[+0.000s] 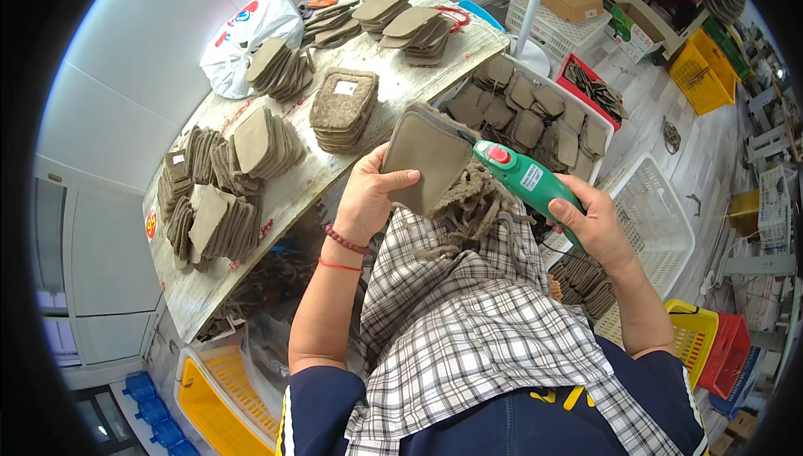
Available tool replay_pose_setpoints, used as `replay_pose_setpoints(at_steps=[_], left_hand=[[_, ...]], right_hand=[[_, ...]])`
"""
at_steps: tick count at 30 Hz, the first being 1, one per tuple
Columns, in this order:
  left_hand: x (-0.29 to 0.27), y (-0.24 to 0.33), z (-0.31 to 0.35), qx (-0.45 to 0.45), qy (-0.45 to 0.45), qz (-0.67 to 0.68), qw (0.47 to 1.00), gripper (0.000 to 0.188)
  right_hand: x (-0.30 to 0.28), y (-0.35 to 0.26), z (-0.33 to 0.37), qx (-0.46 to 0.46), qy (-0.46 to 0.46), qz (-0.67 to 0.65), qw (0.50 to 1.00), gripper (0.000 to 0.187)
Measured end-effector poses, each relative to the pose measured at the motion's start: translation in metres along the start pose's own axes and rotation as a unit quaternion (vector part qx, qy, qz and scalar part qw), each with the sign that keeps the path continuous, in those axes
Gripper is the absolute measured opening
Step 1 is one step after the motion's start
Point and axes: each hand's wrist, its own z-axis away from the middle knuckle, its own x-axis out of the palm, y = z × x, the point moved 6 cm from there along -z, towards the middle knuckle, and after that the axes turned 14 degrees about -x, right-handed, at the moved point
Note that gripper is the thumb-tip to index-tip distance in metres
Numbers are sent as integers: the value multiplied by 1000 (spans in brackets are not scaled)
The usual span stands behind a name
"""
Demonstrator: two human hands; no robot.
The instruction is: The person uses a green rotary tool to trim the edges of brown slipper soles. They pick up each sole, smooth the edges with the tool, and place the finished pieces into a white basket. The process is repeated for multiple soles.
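Note:
My left hand grips a flat khaki pad with rounded corners, thumb across its face. In my right hand is a green handheld electric cutter with a red button, its tip at the pad's upper right edge. Just below that edge, shaggy brown fabric strips hang over my lap; I cannot tell whether they are still joined to the pad. A checked apron covers my lap.
On the worn table stand stacks of similar pads and a white plastic bag. To the right, a white crate holds more pads. Beyond lie a red tray of strips and another white basket. A yellow basket sits lower left.

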Motion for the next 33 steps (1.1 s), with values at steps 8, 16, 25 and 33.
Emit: replay_pose_setpoints(at_steps=[8, 16, 25, 33], left_hand=[[-4, -17, 4, -36, 19, -32, 999, 44], [-2, -34, 5, -83, 13, -82, 993, 47], [-29, -2, 19, -8, 138, -270, 953, 30], [-47, 1, 30, -11, 139, -77, 987, 17]], right_hand=[[12, -5, -2, -88, -15, 143, 986, 47], [26, 18, -3, 9, -8, 17, 1000, 49], [28, 26, -7, 75, -71, -119, 987, 45], [31, 32, -4, 88, -106, -107, 985, 45]])
